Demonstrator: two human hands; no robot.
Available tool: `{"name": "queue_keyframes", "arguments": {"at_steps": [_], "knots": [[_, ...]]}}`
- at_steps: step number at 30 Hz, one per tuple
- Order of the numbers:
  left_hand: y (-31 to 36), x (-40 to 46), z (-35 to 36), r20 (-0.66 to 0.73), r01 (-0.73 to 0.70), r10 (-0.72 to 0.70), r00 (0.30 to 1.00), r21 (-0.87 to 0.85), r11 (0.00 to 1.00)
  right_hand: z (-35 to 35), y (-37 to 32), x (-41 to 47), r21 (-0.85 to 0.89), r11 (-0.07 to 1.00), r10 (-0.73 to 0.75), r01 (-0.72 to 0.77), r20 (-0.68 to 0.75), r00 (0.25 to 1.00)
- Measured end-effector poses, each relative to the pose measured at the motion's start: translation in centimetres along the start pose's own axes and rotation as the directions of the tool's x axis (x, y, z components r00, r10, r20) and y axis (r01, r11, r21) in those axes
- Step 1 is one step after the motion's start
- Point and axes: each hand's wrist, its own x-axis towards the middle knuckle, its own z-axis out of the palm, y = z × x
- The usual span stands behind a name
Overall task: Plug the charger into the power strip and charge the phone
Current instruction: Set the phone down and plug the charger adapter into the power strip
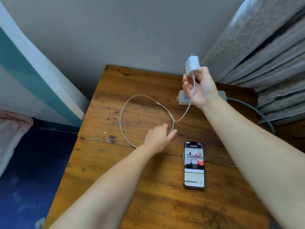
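My right hand (200, 87) holds the white charger block (192, 66) up in the air, above the grey power strip (182, 97), whose red light is lit. Most of the strip is hidden behind that hand. The white cable (123, 116) hangs from the block and loops over the wooden table (148, 187). My left hand (159, 138) rests on the loop near its crossing point, with the cable between thumb and fingers. The phone (194, 164) lies face up with its screen lit, to the right of my left hand.
A grey wall stands behind the table. Folded grey bedding or curtain (272, 63) is piled at the right, and the strip's dark cord (257, 111) runs toward it. A blue floor and a pink cloth (13, 126) are at the left.
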Motion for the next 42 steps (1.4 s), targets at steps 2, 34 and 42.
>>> {"name": "queue_keyframes", "arguments": {"at_steps": [2, 34, 42], "knots": [[1.4, -0.2, 1.2, 0.152, 0.048, -0.029, 0.988, -0.123, 0.991, -1.1, -0.7, -0.5, 0.101, 0.995, -0.017, 0.019, -0.023, 1.000], [1.4, 0.8, -2.8, -0.148, 0.061, -0.302, 0.942, -0.808, 0.586, -5.2, -6.1, 6.2, -0.608, -0.789, 0.022, 0.084, 0.109, 0.994], [2.3, 0.6, -2.4, -0.240, -0.027, -0.227, 0.944, -0.740, 0.672, -2.0, -5.6, 6.1, -0.470, -0.872, 0.130, 0.137, 0.047, 0.990]]}}
